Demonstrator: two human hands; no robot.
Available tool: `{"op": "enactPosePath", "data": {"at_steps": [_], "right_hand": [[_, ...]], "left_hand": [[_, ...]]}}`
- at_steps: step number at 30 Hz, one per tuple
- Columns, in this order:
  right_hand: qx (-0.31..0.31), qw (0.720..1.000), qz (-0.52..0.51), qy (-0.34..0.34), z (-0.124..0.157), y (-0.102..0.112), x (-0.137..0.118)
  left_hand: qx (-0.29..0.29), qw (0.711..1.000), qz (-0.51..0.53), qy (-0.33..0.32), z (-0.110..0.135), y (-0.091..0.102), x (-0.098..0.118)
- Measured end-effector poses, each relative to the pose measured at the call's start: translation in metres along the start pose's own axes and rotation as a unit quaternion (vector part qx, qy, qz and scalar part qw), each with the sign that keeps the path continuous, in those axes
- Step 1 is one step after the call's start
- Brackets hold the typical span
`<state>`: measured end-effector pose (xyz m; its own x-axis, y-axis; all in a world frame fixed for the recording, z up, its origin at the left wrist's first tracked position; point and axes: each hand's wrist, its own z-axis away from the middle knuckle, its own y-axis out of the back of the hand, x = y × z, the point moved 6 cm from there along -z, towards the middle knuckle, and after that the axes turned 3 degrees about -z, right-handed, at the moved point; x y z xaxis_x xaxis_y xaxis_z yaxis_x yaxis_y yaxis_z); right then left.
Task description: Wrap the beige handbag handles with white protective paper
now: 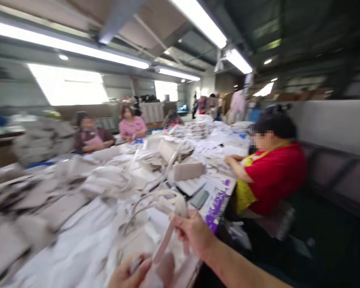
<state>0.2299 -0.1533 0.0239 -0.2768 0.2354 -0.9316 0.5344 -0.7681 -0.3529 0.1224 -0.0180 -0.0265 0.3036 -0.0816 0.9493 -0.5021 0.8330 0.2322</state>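
My right hand (196, 234) is closed, thumb and fingers pinching a long beige strap (164, 242). Part of the strap loops up and over above that hand. At the bottom edge my left hand (130, 272) is partly cut off, its fingers curled at the lower end of the strap. A beige piece (166, 268), perhaps part of a bag, hangs between the two hands; blur hides how it joins the strap. Just beyond lie white wrapping (156, 220) and thin strap loops (138, 206).
Beige pieces (63, 208) and white sheets (84, 236) heap over the long table. A grey phone-like slab (199, 199) rests near a purple-printed board (217, 208) at the right edge. A person in red (276, 172) sits at right; others sit across the table.
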Motion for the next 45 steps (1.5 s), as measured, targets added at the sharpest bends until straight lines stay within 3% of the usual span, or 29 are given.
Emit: {"op": "enactPosePath", "data": {"at_steps": [2,6,14,20,34,45], "right_hand": [[-0.003,0.999,-0.044,-0.02,-0.011,-0.012,0.012],[-0.043,0.995,-0.077,-0.05,-0.016,-0.03,0.006],[-0.075,0.99,-0.101,-0.064,-0.021,-0.05,-0.011],[-0.088,0.985,-0.12,-0.09,-0.029,-0.044,-0.004],[-0.109,0.981,-0.109,-0.119,-0.032,-0.046,0.0],[-0.122,0.98,-0.093,-0.124,-0.035,-0.052,0.009]], "left_hand": [[0.014,0.999,0.046,0.019,0.017,0.034,-0.024],[0.019,0.986,0.166,0.025,0.034,0.051,-0.04],[0.047,0.981,0.184,-0.047,0.059,0.051,-0.024],[0.057,0.987,0.075,-0.131,0.066,0.049,-0.011],[0.07,0.984,0.118,-0.112,0.067,0.048,-0.004],[0.069,0.985,0.119,-0.102,0.061,0.054,-0.012]]}}
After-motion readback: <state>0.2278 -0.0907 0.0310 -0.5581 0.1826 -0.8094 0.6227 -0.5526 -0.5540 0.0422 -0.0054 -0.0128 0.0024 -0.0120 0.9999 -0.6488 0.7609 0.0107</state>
